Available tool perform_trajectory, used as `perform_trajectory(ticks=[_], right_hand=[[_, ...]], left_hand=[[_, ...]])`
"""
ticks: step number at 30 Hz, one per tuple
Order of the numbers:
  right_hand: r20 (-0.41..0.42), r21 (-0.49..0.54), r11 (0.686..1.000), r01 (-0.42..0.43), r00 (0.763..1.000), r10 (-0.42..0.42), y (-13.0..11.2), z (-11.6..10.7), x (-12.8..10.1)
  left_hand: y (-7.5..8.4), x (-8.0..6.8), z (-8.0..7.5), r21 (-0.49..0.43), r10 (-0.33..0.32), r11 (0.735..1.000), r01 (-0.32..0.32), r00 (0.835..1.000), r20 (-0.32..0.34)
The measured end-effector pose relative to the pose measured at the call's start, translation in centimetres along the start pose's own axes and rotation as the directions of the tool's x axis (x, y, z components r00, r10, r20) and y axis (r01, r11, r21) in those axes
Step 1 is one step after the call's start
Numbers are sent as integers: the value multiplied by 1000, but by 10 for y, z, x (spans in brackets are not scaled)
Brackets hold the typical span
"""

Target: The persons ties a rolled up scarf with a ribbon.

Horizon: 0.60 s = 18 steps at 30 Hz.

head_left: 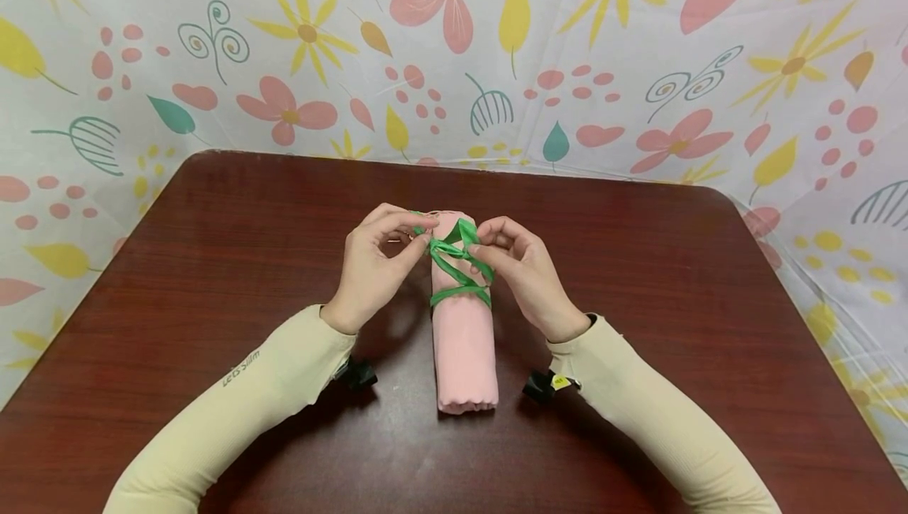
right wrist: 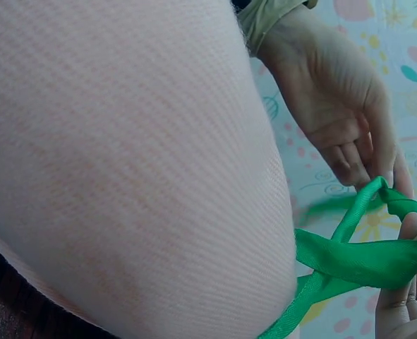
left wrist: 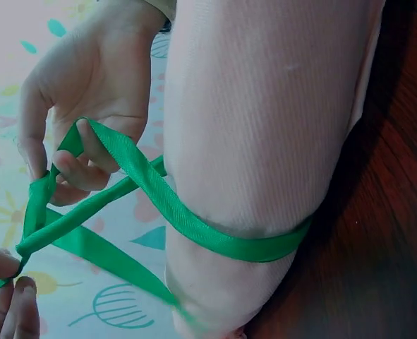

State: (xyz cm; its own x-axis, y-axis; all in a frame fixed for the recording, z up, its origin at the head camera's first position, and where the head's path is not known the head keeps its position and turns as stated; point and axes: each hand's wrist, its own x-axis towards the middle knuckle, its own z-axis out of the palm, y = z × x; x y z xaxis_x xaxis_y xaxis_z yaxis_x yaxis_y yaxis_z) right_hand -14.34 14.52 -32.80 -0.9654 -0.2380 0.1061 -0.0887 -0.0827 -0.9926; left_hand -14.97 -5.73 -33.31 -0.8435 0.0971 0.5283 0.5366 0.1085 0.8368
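Both of your hands pinch a green ribbon (head_left: 459,262) over a rolled pink cloth (head_left: 463,340) at the middle of the dark wooden tabletop (head_left: 674,277). Your left hand (head_left: 372,266) has its thumb and forefinger closed in a narrow grip on the ribbon at the left of the crossing; your right hand (head_left: 518,266) curls its fingers round the ribbon's loop on the other side, just beside the roll's far end.

The cloth roll lies lengthwise, its near end pointing toward you and resting on the tabletop between your two forearms. The ribbon wraps round the roll's upper half and crosses on top, where the two strands meet between your fingertips. In the left wrist view the ribbon (left wrist: 194,229) bands the roll (left wrist: 264,127) tightly, then runs off to the left in two crossing strands, one looped over the fingers of the right hand (left wrist: 88,92) and the other ending at the fingertips (left wrist: 0,265) in the lower corner. In the right wrist view the pink roll (right wrist: 123,162) fills most of the frame, and the ribbon (right wrist: 356,254) twists between the left hand (right wrist: 342,120) above and the right hand's fingers (right wrist: 406,296) below.

Beige sleeves (head_left: 269,380) cover both your arms to the wrist, each carrying a small black camera mount (head_left: 357,374). A floral-patterned sheet (head_left: 454,49) in pink, yellow and teal hangs behind and around the tabletop.
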Motion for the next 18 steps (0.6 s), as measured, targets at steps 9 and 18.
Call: perform_trajectory(ticks=[9, 18], right_hand=[[-39, -1, 1000, 20, 999, -20, 0, -4, -2], [-68, -48, 999, -24, 997, 21, 0, -10, -5]], left_hand=[[-3, -1, -9, 151, 29, 988, -45, 994, 107], [-6, -2, -21, 291, 70, 948, -127, 978, 196]])
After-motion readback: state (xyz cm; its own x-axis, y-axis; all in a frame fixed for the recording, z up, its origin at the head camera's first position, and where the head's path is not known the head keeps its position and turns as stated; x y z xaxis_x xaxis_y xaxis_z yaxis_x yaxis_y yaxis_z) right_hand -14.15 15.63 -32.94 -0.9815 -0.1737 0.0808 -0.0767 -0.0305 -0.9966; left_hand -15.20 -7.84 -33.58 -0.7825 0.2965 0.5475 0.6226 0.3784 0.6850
